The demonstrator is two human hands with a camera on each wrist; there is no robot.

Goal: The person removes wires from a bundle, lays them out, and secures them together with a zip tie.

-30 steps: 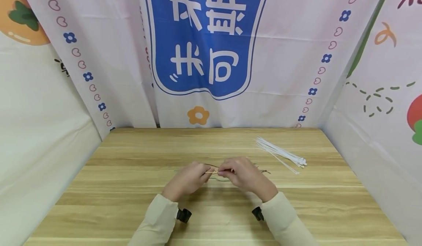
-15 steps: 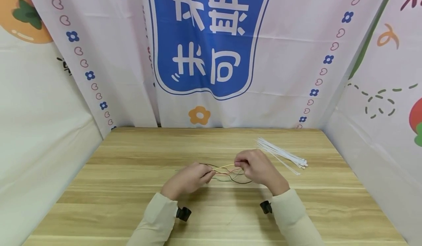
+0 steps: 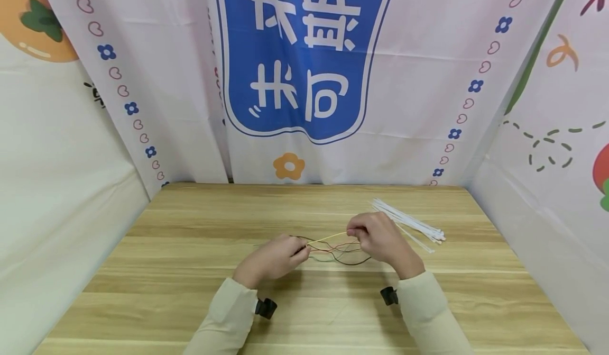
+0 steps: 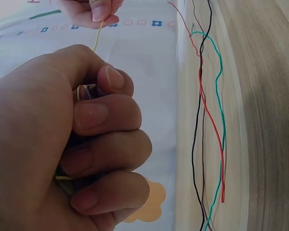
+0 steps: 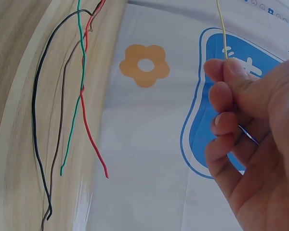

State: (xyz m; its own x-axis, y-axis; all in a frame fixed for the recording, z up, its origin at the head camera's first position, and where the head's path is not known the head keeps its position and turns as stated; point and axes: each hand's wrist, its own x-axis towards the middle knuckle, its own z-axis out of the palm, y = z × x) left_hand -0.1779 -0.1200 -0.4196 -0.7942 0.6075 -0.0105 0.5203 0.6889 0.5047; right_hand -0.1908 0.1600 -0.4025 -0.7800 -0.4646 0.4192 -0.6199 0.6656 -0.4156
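Note:
Between the two hands a thin yellow wire is stretched, rising slightly toward the right. My left hand curls its fingers round it; bits of yellow and something dark show inside the fist in the left wrist view. The thumb and forefinger of my right hand pinch the yellow wire at its other side. On the table under the hands lie several loose wires: a red wire, a black wire, a green wire and a brown wire. They cross one another.
A bundle of white cable ties lies on the wooden table at the back right, just beyond the right hand. One tie sits a little apart from it. Printed cloth hangs behind the table and along both sides.
My right hand has moved right and slightly up, away from the left hand, drawing the yellow wire out between them. The left hand has stayed almost in place.

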